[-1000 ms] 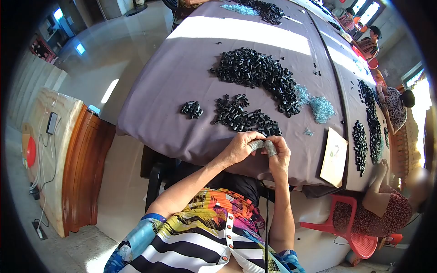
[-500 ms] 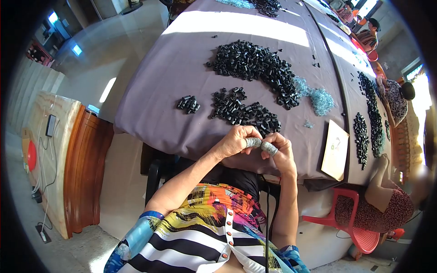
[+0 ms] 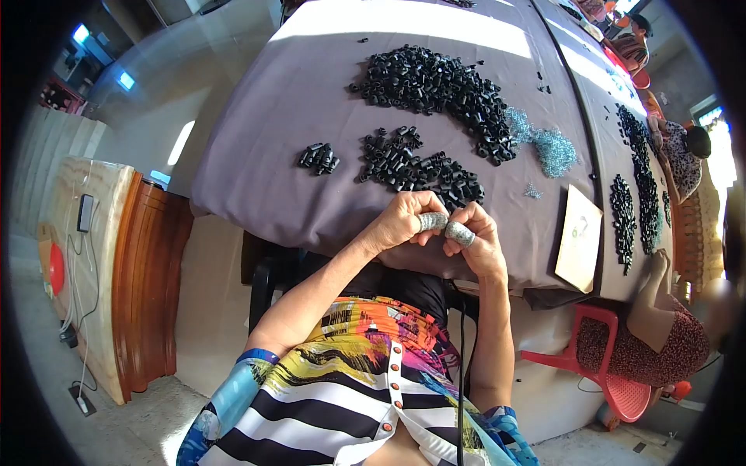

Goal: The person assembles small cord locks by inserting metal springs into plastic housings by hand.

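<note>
My left hand (image 3: 408,220) and my right hand (image 3: 475,237) meet at the near edge of the cloth-covered table, thumbs wrapped in grey tape. Both are closed, fingertips pinched together; whatever they hold is too small or hidden. Just beyond them lies a pile of short black tubular pieces (image 3: 420,171). A larger pile of the same pieces (image 3: 435,89) curves behind it, and a small cluster (image 3: 318,158) sits to the left. Fine bluish, clear small parts (image 3: 554,153) are heaped at the right end of the large pile.
A flat board (image 3: 579,239) lies at the table's right near edge. Beyond the cloth seam are more black piles (image 3: 623,221). A co-worker (image 3: 649,334) sits at right near a red chair (image 3: 614,365); other people sit farther back. A wooden cabinet (image 3: 151,279) stands left.
The view has tilted down, so the table and piles appear shifted. My hands have moved slightly apart at the wrists, with the thumbs now side by side.
</note>
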The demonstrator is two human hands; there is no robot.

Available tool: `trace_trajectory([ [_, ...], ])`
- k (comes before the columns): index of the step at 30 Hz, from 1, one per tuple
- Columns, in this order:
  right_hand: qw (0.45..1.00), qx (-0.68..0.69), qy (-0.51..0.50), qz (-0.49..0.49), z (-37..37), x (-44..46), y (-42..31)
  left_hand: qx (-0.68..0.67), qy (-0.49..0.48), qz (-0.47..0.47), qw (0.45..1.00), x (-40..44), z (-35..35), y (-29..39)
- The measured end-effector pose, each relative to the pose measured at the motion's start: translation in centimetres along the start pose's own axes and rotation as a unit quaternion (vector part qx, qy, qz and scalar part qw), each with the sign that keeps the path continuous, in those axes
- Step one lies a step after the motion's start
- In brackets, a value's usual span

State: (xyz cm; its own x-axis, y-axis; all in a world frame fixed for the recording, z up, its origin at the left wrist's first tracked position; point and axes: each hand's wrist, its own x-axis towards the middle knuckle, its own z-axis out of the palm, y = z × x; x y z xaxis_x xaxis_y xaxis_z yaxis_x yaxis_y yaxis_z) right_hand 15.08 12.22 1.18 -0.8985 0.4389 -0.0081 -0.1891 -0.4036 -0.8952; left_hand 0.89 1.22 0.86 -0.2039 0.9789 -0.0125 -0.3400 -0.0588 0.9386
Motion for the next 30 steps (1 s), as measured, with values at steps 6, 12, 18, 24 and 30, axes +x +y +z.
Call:
trace_trajectory([
  [6,0.988,-0.142,0.038,-0.049,0.3,0.0,0.3,0.006,0.008,-0.015,1.0,0.1,-0.1,0.1],
  [12,0.999,-0.025,0.023,-0.037,0.3,0.2,0.7,0.002,0.014,0.002,1.0,0.2,-0.2,-0.2],
  [18,0.989,-0.113,0.041,-0.082,0.2,0.3,1.1,-0.014,0.019,-0.011,1.0,0.2,-0.6,0.0],
  [24,0.987,-0.125,0.042,-0.088,0.8,0.2,0.9,-0.013,0.019,-0.007,1.0,0.2,-0.7,-0.1],
  [30,0.994,-0.092,0.024,-0.053,0.5,0.2,0.7,-0.003,0.013,-0.021,1.0,0.1,-0.5,0.1],
])
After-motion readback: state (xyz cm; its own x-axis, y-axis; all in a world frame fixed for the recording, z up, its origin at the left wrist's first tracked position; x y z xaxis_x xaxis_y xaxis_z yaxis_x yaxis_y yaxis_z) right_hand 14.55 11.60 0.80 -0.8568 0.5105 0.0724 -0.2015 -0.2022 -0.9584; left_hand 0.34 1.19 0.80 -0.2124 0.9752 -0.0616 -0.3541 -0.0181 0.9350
